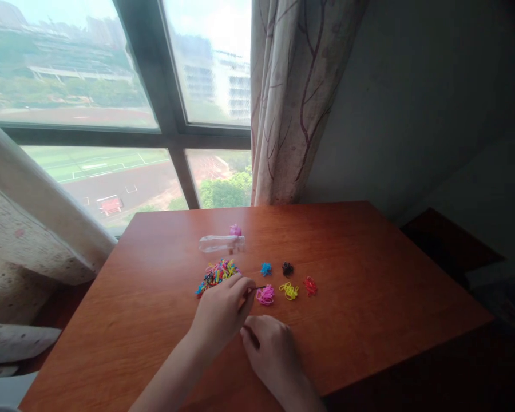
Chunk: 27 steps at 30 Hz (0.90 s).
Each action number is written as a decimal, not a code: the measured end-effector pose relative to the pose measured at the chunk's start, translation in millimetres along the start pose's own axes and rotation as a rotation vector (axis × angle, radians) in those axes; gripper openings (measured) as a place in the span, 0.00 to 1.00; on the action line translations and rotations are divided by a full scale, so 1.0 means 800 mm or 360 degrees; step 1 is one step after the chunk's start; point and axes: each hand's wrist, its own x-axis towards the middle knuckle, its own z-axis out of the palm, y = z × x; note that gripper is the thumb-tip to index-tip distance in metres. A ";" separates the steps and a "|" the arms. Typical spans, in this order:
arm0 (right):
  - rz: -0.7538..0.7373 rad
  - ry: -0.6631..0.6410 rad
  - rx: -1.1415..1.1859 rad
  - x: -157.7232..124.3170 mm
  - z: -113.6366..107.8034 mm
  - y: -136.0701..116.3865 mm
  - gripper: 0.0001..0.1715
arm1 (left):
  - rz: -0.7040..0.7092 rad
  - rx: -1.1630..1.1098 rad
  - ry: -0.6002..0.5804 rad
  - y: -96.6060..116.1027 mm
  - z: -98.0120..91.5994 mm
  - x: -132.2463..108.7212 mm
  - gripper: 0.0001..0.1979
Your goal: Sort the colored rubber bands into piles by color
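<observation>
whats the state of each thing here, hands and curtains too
Left hand: pinching a dark strand
Right hand: fingers curled
Mixed bands: heaped, partly hidden by the left hand
Pink bands: loosely bunched
Yellow bands: loosely bunched
Red bands: loosely bunched
Blue bands: clumped
Black bands: clumped
Clear plastic packaging: lying down
Curtains: drawn aside
Window: looks shut

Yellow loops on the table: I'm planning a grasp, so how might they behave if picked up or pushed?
The yellow loops are probably floppy, looking thin and curled. They are likely light, being slender with gaps between them. Pushed, they may spread rather than roll, lying low and loose.
</observation>
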 end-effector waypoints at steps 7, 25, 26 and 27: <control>-0.0012 0.0004 0.0052 0.000 0.001 0.001 0.10 | 0.0144 0.0026 -0.0272 0.032 0.034 0.095 0.09; -0.0042 0.0088 0.0100 0.000 0.006 0.004 0.11 | -0.0046 -0.0173 -0.0143 -0.002 0.000 0.032 0.09; -0.0032 0.0096 0.0141 0.000 0.005 0.004 0.10 | -0.0074 -0.0202 -0.0110 -0.007 -0.004 0.018 0.09; -0.0018 0.0107 0.0192 -0.001 0.004 0.004 0.10 | -0.0098 -0.0288 -0.0047 -0.013 -0.007 0.004 0.09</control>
